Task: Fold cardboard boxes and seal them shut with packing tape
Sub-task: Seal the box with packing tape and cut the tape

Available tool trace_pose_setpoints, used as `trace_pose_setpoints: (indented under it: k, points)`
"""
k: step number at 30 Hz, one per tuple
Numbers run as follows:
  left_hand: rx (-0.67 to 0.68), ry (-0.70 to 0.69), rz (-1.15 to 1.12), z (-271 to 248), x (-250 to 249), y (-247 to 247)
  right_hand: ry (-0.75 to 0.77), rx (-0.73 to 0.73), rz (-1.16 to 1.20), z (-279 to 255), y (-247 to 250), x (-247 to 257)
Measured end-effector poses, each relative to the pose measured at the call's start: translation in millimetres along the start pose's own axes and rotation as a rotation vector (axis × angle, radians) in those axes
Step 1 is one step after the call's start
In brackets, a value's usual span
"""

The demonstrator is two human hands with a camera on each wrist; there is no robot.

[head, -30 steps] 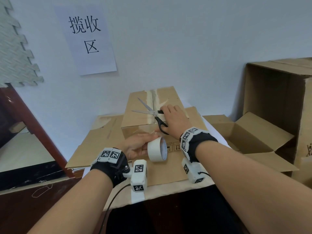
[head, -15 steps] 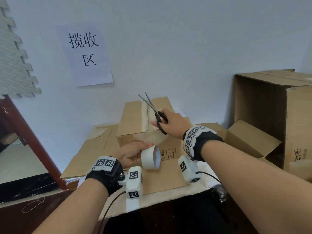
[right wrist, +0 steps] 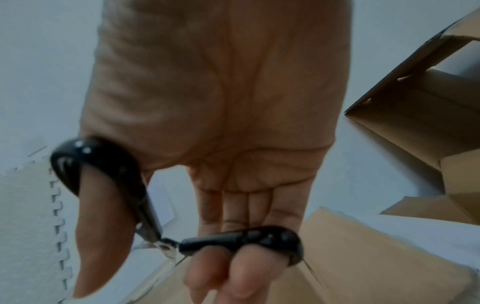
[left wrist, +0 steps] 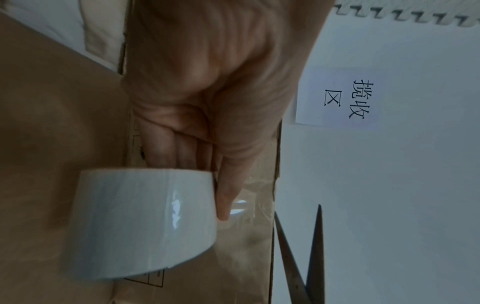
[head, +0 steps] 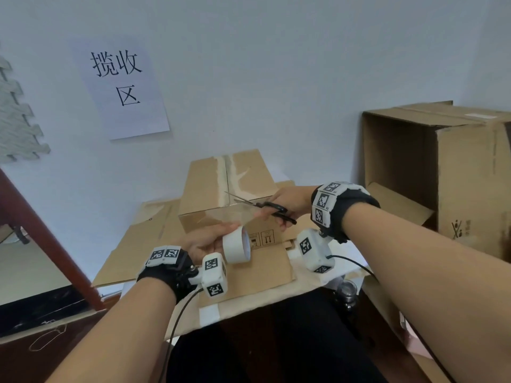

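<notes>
Tape [head: 235, 246] sits in my left hand [head: 206, 241], fingers [left wrist: 179, 148] through its core, its clear strip running up to the box [head: 221, 194] edge. My right hand [head: 287, 201] has thumb and fingers [right wrist: 233, 267] through the scissors [head: 265, 207], blades parted just beside that strip.

We read 揽收区 on the white paper sheet [head: 121, 87] on the wall. Handling symbols on the box front [head: 261, 239] are too small to read.
</notes>
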State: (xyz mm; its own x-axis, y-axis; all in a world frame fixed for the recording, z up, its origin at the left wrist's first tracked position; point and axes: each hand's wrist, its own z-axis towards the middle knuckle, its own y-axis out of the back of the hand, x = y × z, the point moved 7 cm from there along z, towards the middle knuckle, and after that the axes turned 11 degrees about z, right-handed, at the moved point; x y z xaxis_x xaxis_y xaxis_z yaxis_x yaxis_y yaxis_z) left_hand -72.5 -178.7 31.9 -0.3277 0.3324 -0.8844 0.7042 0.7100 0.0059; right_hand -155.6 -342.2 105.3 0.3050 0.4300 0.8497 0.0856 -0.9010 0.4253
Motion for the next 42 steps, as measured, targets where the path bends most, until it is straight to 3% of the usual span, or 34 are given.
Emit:
trace_pose_setpoints:
  k: [7, 10, 13, 18, 28, 39, 42]
  points:
    - [-0.006, 0.006, 0.008, -2, 1, -2, -0.058, 0.078, 0.18, -16, 0, -7]
    - [-0.021, 0.004, 0.041, -2, 1, -1, -0.117, 0.133, 0.14, -15, -2, -20]
    - [-0.041, -0.001, 0.07, -1, 0, 2, -0.181, 0.082, 0.096, -15, -1, -32]
    - [-0.063, -0.024, 0.091, 1, -2, 7, -0.137, -0.025, -0.033, -5, 3, -30]
    - [-0.078, -0.07, 0.116, 8, -3, 6, -0.107, -0.019, -0.132, 6, -2, -26]
    - [-0.074, -0.022, 0.208, 10, -4, 7, -0.088, -0.024, -0.174, 12, -4, -27]
    - [-0.059, 0.004, 0.143, 10, 5, 8, -0.079, -0.034, -0.212, 14, -5, -26]
